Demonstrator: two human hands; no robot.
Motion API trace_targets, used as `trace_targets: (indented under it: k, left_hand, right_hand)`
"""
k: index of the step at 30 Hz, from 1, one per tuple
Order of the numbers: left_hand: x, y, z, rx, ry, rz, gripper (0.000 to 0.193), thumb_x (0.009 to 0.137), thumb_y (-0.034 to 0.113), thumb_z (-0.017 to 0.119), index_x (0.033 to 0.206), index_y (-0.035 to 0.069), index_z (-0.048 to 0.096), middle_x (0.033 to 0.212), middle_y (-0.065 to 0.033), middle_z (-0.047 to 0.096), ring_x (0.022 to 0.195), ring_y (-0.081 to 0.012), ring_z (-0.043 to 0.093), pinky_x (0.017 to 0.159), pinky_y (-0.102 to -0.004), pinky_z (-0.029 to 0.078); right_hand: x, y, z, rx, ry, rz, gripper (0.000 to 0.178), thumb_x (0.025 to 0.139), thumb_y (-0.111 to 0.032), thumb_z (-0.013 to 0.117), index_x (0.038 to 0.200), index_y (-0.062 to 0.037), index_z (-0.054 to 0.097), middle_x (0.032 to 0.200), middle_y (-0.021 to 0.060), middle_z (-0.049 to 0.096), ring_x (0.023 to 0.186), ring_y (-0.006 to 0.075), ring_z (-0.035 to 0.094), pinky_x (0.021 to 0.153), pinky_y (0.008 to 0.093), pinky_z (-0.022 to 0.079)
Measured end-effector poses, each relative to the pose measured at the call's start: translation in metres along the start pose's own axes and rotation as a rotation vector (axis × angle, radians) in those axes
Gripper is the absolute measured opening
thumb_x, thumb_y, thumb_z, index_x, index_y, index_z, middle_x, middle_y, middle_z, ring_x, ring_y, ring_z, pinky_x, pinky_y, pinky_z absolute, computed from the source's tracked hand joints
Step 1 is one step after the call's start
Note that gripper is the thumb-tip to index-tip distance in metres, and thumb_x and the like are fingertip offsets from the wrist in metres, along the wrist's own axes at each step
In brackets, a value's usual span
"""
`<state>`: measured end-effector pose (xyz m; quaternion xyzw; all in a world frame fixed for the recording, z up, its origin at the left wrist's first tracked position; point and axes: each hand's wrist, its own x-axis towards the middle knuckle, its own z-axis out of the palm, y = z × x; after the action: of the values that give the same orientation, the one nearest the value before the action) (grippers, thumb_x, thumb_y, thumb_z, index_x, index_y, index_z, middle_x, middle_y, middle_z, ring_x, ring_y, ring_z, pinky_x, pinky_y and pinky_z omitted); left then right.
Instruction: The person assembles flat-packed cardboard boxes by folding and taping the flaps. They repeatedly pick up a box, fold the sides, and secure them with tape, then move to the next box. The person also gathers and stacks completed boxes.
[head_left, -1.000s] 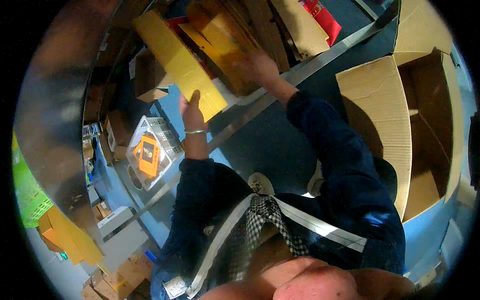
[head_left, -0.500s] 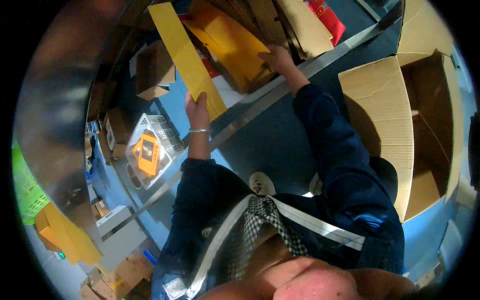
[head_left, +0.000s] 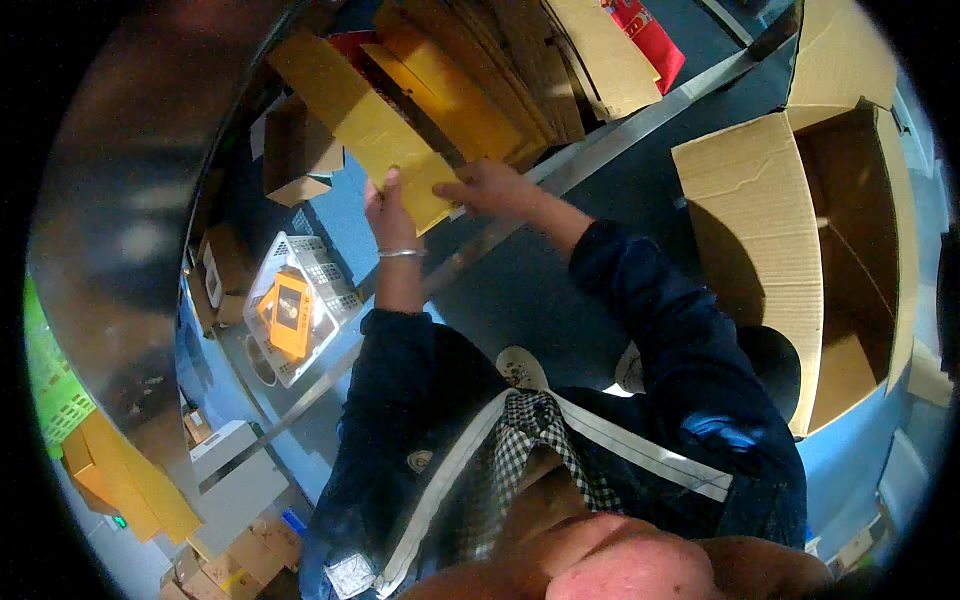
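Note:
A flat folded yellow cardboard box (head_left: 365,115) slants up and away over the shelf, its near end between my hands. My left hand (head_left: 392,218), with a bangle at the wrist, is closed on its lower left edge, thumb on top. At the lower right edge, my right hand (head_left: 492,190) pinches the same cardboard; some of its fingertips are hidden. Just beyond, another yellow cardboard piece (head_left: 440,95) leans against several brown cardboard sheets (head_left: 510,75).
A large open carton (head_left: 750,190) stands at my right. On the left is a white plastic basket (head_left: 320,265) with orange packs (head_left: 290,315), near a small open brown box (head_left: 295,155). A metal shelf edge (head_left: 640,125) crosses in front of me. A red package (head_left: 650,45) lies far right.
My right hand has let go of the yellow cardboard in the stack and moved left and nearer, onto the piece in my left hand. That piece has turned, showing a broader face.

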<state>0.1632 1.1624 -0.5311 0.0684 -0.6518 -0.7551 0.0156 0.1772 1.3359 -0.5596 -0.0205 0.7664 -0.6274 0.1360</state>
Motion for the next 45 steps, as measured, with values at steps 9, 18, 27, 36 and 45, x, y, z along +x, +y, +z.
trace_targets:
  k: [9,18,27,36,45]
  left_hand:
    - [0.0,0.0,-0.007,0.339,-0.034,0.222,0.03,0.093,0.005,0.052,0.122,-0.004,0.051,0.11,-0.0099,0.062,0.094,-0.0167,0.06,0.084,-0.0304,0.049]
    - [-0.005,-0.002,-0.007,0.183,-0.015,0.072,0.027,0.091,0.005,0.055,0.118,-0.002,0.054,0.109,-0.008,0.063,0.096,-0.0161,0.06,0.083,-0.0296,0.049]
    - [-0.002,0.001,-0.002,0.232,-0.013,0.131,0.027,0.093,0.007,0.054,0.118,-0.003,0.054,0.109,-0.0081,0.062,0.093,-0.0153,0.059,0.082,-0.0291,0.049]
    - [-0.002,0.009,0.011,-0.106,0.003,-0.03,0.044,0.091,0.021,0.062,0.13,0.005,0.049,0.119,-0.0097,0.06,0.103,-0.0253,0.063,0.085,-0.0395,0.054]
    - [0.003,0.009,-0.002,0.024,0.015,0.117,0.042,0.083,-0.008,0.061,0.123,0.001,0.05,0.113,-0.0095,0.061,0.098,-0.0195,0.061,0.088,-0.032,0.05]
  right_hand:
    - [0.069,0.11,-0.064,-1.001,0.583,-0.18,0.054,0.074,-0.041,0.075,0.116,-0.0099,0.062,0.093,0.0154,0.066,0.085,0.0369,0.064,0.073,0.0469,0.052]
    - [0.043,0.081,-0.091,-0.572,0.485,-0.012,0.045,0.076,-0.036,0.073,0.113,-0.0131,0.065,0.094,0.017,0.068,0.088,0.0361,0.066,0.076,0.0457,0.053]
    - [0.027,0.032,-0.083,-0.388,0.79,-0.176,0.028,0.086,-0.029,0.068,0.101,-0.007,0.059,0.084,0.013,0.068,0.069,0.0282,0.065,0.061,0.0355,0.051]
    - [-0.003,-0.013,0.003,0.227,0.191,0.011,0.039,0.085,-0.039,0.07,0.097,-0.0026,0.065,0.079,0.0101,0.068,0.068,0.0177,0.065,0.061,0.0343,0.05]
    - [0.041,0.074,-0.06,-0.974,0.486,0.015,0.053,0.075,-0.048,0.072,0.107,-0.0076,0.063,0.09,0.0181,0.068,0.086,0.0349,0.067,0.076,0.0459,0.054]
